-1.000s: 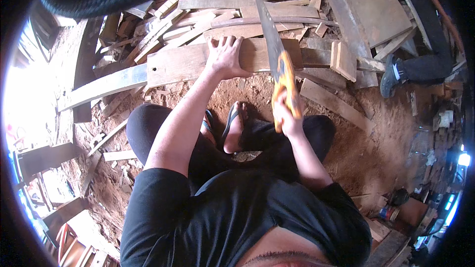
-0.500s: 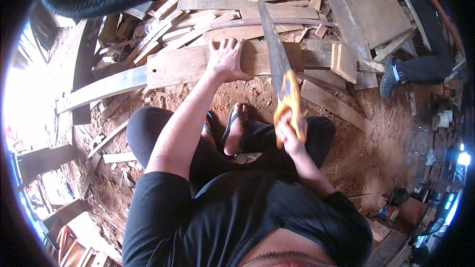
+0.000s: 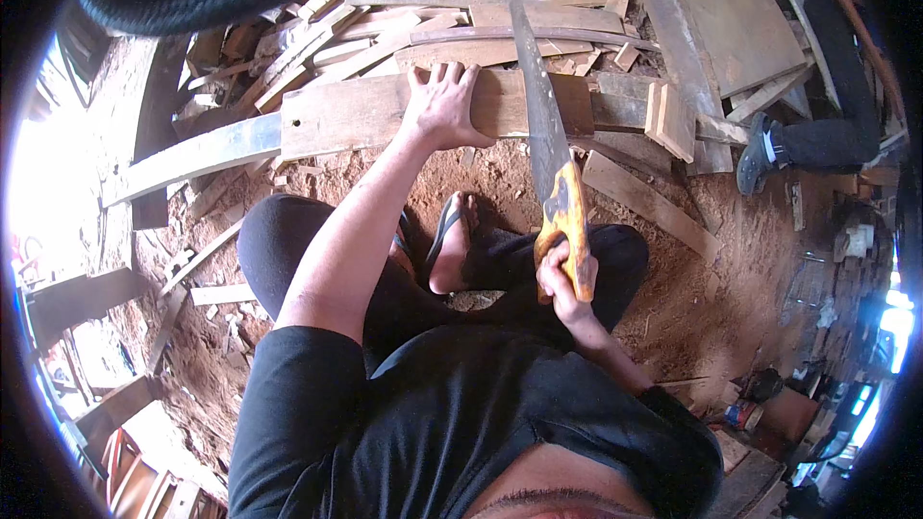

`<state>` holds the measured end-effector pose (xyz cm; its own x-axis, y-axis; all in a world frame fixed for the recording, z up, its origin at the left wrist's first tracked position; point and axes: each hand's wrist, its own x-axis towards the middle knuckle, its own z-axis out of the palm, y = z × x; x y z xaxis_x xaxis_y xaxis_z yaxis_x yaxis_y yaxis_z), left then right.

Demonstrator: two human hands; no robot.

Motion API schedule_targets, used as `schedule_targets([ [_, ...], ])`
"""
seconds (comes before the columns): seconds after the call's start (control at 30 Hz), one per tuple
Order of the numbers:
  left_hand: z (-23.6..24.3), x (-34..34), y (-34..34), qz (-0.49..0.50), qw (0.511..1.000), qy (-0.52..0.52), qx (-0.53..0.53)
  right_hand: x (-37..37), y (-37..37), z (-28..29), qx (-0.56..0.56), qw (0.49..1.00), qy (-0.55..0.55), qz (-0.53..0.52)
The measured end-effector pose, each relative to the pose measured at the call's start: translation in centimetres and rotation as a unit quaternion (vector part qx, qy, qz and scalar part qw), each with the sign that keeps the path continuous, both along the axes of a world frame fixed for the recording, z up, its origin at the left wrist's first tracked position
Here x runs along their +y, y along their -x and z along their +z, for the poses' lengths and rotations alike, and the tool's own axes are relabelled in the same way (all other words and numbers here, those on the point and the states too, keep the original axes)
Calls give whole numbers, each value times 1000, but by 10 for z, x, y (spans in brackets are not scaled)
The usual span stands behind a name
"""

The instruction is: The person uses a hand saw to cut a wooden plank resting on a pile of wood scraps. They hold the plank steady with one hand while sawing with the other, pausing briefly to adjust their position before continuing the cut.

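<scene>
My left hand [image 3: 440, 113] lies spread across a brown wooden board [image 3: 346, 117], its fingertips at the far edge and its thumb by the near edge. The board has a small hole near its left end and rests on a longer plank [image 3: 197, 156]. My right hand [image 3: 565, 279] is closed around the yellow handle of a handsaw [image 3: 546, 125]. The saw's blade points away from me and crosses the board to the right of my left hand. Whether its teeth have cut into the wood, I cannot tell.
Offcuts and planks [image 3: 519, 14] lie piled beyond the board. Another person's dark shoe [image 3: 757, 156] is at the right, near a short wood block [image 3: 670, 122]. A loose strip [image 3: 654, 207] lies on the sawdust-covered ground. A dark braided hose or cable [image 3: 221, 0] crosses the upper left.
The saw and my right hand have moved slightly toward me. My left hand stays on the board. The whole view has shifted a little.
</scene>
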<state>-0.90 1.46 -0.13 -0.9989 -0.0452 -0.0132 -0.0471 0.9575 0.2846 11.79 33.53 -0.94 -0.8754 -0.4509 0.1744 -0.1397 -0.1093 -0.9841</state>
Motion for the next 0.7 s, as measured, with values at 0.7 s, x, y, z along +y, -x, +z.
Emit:
schedule_targets([
  [0.7,-2,0,7,7,1000,9,20,-45,102,-12,-118,990,77,10],
])
